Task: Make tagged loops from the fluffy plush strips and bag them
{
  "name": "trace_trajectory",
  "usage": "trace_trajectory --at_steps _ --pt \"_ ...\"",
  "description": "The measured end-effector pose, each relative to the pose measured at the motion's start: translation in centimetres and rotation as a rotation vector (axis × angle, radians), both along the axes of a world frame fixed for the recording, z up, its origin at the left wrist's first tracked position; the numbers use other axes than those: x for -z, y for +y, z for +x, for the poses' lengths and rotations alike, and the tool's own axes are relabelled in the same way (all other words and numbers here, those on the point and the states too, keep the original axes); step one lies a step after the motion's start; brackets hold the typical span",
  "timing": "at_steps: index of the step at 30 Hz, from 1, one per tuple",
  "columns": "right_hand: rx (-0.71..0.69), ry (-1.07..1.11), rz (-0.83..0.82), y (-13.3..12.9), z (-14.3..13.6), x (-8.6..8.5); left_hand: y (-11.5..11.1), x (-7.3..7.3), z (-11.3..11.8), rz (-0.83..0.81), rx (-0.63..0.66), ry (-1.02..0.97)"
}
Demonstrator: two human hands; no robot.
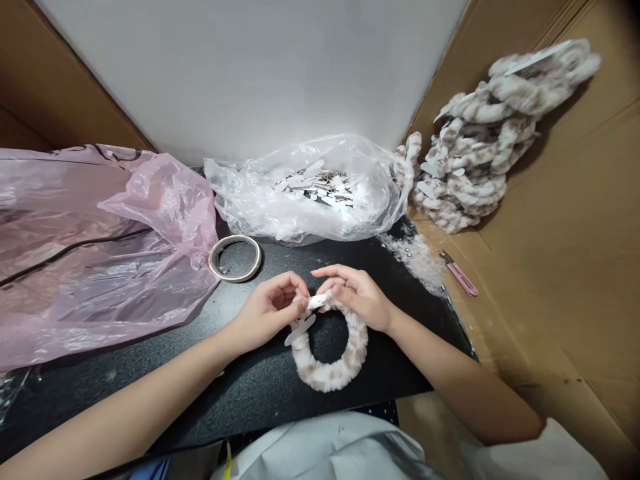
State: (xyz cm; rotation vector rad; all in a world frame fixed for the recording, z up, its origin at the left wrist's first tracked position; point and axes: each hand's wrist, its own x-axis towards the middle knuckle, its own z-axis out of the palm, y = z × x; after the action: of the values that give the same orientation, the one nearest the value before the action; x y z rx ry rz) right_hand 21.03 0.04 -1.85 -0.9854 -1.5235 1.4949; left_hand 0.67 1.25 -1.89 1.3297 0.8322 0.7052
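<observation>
A fluffy white and light-brown ring (329,375) lies near the front edge of the black table. At its top left, the thumb and fingers of my left hand (270,307) pinch the end of a narrow white strip (317,302). My right hand (357,293) grips the top right of the ring beside the strip, its index finger stretched toward the left hand. A white tag (301,330) with rounded ends hangs at the ring's left side, just below my left fingers.
Behind the hands sits a clear plastic bag (250,200) of white tags. A tape roll (235,259) and a pink plastic bag (125,280) are at left. Fluffy rings (475,153) are piled at right, near a pink cutter (460,274) and loose fluff (417,260).
</observation>
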Motion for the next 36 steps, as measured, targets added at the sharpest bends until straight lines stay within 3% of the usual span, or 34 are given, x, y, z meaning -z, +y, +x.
trace_trajectory --at_steps 3,7,14,20,26,36 --pt "-0.008 0.051 -0.184 0.0 -0.2 -0.1 -0.3 0.0 -0.1 0.156 0.005 0.104" --pt "0.048 -0.163 -0.068 -0.2 -0.6 -0.5 -0.4 0.3 -0.3 0.231 0.013 0.167" --pt "0.078 -0.269 0.304 -0.6 -0.6 -0.5 -0.3 0.0 -0.1 0.044 0.048 0.054" --pt "-0.033 -0.247 0.342 -0.4 -0.1 -0.6 -0.3 0.0 0.0 -0.059 0.02 -0.037" --pt "0.047 -0.244 0.286 -0.3 0.2 -1.1 -0.2 0.1 0.1 -0.095 -0.006 -0.075" --pt "0.061 -0.262 0.315 -0.2 -0.2 -0.9 -0.5 0.0 0.3 -0.127 0.034 -0.146"
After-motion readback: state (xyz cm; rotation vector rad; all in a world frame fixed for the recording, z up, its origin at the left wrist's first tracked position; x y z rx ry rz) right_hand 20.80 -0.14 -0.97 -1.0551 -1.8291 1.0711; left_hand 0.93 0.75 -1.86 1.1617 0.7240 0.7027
